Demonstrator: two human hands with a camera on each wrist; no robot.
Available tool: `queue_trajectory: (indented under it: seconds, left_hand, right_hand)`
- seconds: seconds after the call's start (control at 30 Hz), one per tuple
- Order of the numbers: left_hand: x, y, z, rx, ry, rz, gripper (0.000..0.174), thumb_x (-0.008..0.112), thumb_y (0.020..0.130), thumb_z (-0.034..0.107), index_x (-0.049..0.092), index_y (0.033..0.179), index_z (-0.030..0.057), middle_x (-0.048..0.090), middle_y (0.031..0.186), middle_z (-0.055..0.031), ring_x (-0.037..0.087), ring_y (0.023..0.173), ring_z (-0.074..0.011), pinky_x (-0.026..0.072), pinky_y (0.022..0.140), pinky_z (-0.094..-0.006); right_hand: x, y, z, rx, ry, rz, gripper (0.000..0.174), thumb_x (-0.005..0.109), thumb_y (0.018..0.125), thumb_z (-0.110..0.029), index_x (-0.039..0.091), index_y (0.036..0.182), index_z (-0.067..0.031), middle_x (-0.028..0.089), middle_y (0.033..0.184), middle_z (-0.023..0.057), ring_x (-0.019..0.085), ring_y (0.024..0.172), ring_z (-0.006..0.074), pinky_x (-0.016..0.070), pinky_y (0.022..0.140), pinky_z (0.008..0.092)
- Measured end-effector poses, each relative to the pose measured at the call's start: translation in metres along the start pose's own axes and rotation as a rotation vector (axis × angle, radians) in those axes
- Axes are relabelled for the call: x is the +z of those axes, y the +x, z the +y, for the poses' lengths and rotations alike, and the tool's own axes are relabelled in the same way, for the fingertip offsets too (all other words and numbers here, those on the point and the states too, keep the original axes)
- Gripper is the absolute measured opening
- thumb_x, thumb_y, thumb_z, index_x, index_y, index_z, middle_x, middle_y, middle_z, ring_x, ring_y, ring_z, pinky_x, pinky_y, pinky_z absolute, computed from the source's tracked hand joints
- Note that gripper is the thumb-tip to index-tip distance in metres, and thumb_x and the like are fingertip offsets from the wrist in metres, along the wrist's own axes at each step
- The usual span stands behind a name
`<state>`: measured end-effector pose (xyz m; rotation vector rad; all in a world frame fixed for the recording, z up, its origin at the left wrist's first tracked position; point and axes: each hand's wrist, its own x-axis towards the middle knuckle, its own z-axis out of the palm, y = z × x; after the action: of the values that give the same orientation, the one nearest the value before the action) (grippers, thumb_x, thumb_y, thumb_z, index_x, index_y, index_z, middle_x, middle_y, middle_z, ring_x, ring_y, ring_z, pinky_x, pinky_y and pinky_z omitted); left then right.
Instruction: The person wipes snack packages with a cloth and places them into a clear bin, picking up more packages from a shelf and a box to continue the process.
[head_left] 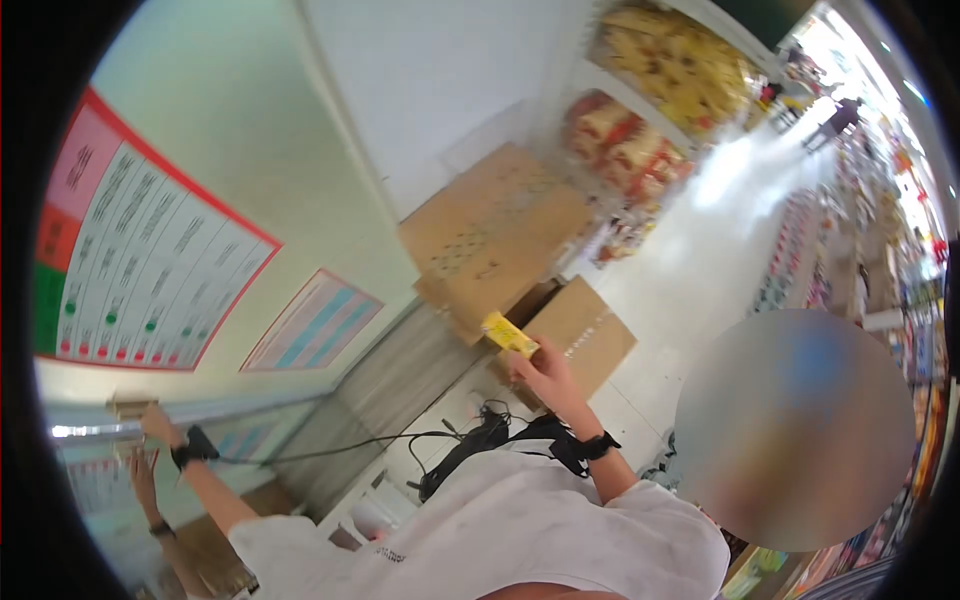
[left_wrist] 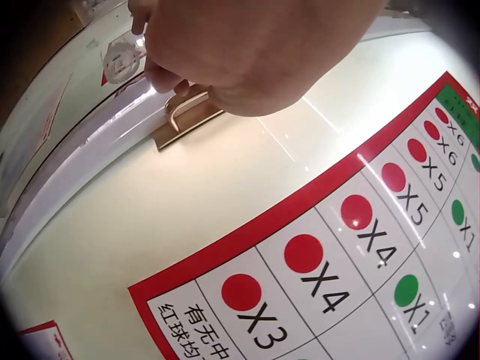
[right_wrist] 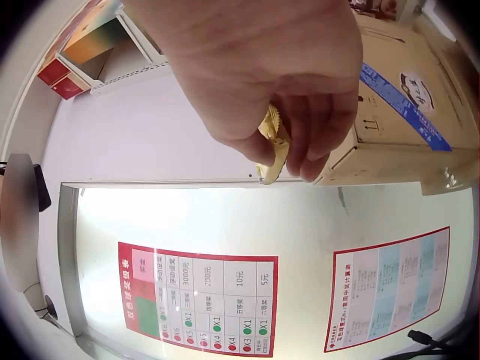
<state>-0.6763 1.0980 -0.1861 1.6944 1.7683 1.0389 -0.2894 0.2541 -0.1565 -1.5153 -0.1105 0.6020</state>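
My right hand (head_left: 550, 372) pinches a small yellow wrapped packet (head_left: 508, 334) between thumb and fingers. Its crimped end (right_wrist: 271, 120) pokes out in the right wrist view, the rest partly hidden by my hand (right_wrist: 277, 82). Far to the left, my left hand (head_left: 160, 424) grips a brass-coloured metal handle (left_wrist: 187, 118) at the edge of a pale glossy panel (left_wrist: 187, 195); its curled fingers partly cover the handle in the left wrist view. A red-bordered chart (head_left: 160, 250) with rows of red and green dots is on the panel, beside a smaller blue-striped sheet (head_left: 312, 320).
Cardboard boxes (head_left: 490, 225) stand beyond the panel, one with raised flaps (head_left: 590, 335) near my right hand. Black cables (head_left: 440, 436) run across my front. Bagged goods (head_left: 625, 140) line the wall, and stocked shelves (head_left: 890, 210) flank the aisle floor (head_left: 700, 240).
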Motion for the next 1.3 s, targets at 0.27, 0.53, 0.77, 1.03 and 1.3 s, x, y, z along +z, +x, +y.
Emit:
queue_trajectory:
  seconds: [0.27, 0.53, 0.77, 1.03, 1.3]
  left_hand:
    - [0.014, -0.283, 0.184, 0.204, -0.409, -0.274, 0.055, 0.063, 0.099, 0.023, 0.044, 0.147, 0.0021, 0.068, 0.113, -0.0089, 0.065, 0.088, -0.0139, 0.0416, 0.06, -0.0226]
    - [0.028, -0.572, 0.322, 0.402, -0.5, -0.904, 0.033, 0.056, 0.104, 0.019, 0.06, 0.134, 0.0051, 0.07, 0.108, -0.0048, 0.06, 0.079, -0.0065, 0.0409, 0.06, -0.0199]
    - [0.011, -0.823, 0.349, 0.409, -0.446, -1.35, 0.023, 0.055, 0.105, 0.018, 0.066, 0.12, 0.0045, 0.071, 0.101, -0.0022, 0.064, 0.08, -0.0075, 0.0419, 0.06, -0.0218]
    - [-0.025, -1.055, 0.401, 0.389, -0.259, -1.769, 0.03, 0.057, 0.105, 0.024, 0.066, 0.121, 0.0001, 0.073, 0.103, -0.0059, 0.068, 0.087, -0.0104, 0.0497, 0.071, -0.024]
    - [-0.031, -1.185, 0.418, 0.535, -0.458, -1.848, 0.043, 0.051, 0.108, 0.028, 0.056, 0.136, -0.0047, 0.068, 0.12, -0.0093, 0.064, 0.108, -0.0131, 0.0502, 0.089, -0.0261]
  right_hand:
    - [-0.044, -0.04, -0.034, -0.06, -0.038, 0.079, 0.032, 0.063, 0.102, -0.018, 0.057, 0.122, 0.0059, 0.066, 0.081, 0.0049, 0.067, 0.076, 0.0112, 0.0543, 0.071, 0.0271]
    - [-0.14, -0.107, -0.031, -0.122, -0.12, 0.182, 0.026, 0.066, 0.1, -0.013, 0.061, 0.117, 0.0061, 0.068, 0.081, 0.0049, 0.067, 0.076, 0.0108, 0.0542, 0.071, 0.0264]
    - [-0.283, -0.191, -0.016, -0.163, -0.012, 0.251, 0.023, 0.068, 0.097, -0.009, 0.063, 0.114, 0.0049, 0.07, 0.079, 0.0059, 0.069, 0.073, 0.0115, 0.0543, 0.069, 0.0263]
    - [-0.467, -0.283, -0.031, -0.107, 0.091, 0.258, 0.025, 0.068, 0.098, -0.012, 0.063, 0.117, 0.0035, 0.074, 0.082, 0.0083, 0.071, 0.074, 0.0116, 0.0481, 0.061, 0.0227]
    - [-0.512, -0.29, -0.071, -0.216, 0.26, 0.06, 0.033, 0.065, 0.1, -0.011, 0.046, 0.127, -0.0036, 0.075, 0.083, 0.0093, 0.073, 0.077, 0.0145, 0.049, 0.061, 0.024]
